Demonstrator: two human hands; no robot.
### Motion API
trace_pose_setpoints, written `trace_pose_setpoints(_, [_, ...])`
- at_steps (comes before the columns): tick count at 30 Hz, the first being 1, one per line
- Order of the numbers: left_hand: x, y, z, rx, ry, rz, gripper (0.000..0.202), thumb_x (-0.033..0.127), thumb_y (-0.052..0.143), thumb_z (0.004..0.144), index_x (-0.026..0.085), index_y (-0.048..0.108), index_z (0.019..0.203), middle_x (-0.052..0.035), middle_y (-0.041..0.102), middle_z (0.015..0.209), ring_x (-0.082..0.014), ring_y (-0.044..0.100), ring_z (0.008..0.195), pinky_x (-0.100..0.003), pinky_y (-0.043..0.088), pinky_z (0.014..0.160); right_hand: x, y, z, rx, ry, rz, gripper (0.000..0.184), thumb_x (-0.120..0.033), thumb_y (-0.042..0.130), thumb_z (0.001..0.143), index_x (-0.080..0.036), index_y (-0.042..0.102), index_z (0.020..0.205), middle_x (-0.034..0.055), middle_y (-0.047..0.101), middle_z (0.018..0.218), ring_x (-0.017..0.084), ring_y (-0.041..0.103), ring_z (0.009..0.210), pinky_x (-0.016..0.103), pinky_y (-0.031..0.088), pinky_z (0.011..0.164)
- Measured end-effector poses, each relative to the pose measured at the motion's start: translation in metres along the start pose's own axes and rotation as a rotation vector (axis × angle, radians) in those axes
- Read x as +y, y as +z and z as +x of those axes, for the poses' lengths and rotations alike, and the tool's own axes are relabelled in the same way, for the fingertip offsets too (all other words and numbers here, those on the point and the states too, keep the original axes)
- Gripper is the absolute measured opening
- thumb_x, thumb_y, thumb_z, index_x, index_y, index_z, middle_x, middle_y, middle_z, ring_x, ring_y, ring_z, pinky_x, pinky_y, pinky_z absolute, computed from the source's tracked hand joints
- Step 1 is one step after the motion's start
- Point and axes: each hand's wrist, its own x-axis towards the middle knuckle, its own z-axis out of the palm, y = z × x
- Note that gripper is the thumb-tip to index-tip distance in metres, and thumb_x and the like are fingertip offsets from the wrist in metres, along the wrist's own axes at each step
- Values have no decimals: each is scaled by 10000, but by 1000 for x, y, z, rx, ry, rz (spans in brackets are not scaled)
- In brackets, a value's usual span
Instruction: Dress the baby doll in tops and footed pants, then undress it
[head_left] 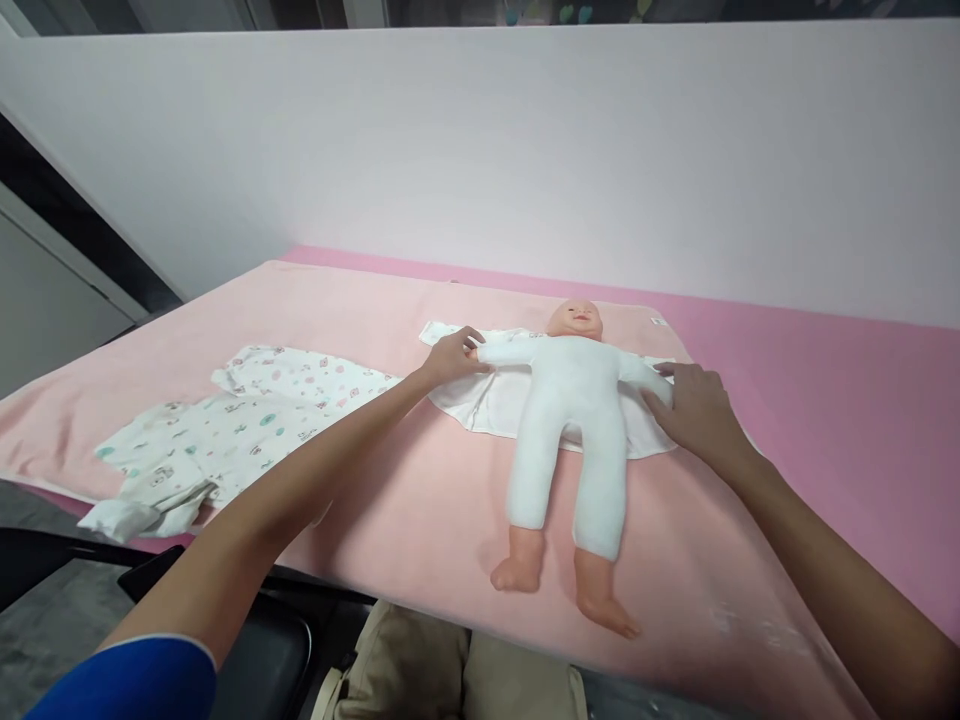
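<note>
Left hand (454, 357): fingers curled narrowly about one arm end of the doll (576, 390).
Right hand (694, 400): thumb and fingers closed around the doll's other arm.
Doll position: on its back between both hands; smooth plastic feet toward the wearer, plump white fabric torso and limbs, rounded head beyond the grip.
Printed garment (262, 425): left of the left hand; soft, wrinkled, small coloured motifs.
White garment (487, 402): spread beneath the doll, between the hands; thin, creased.
Blanket (405, 510): under everything, matte pale pink.
Wall (480, 150): beyond the grip, flat, pale.
</note>
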Motion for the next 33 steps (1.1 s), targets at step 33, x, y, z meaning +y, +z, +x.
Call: trace_pose_setpoints(33, [19, 60, 7, 242, -87, 164, 201, 394, 665, 910, 245, 546, 846, -60, 725, 911, -329, 617, 1050, -481, 417, 959, -101, 66, 115, -217, -363, 562, 474, -419, 596, 1006, -336, 576, 1472, 74, 673, 1381, 318, 646, 1228, 483, 516, 1069])
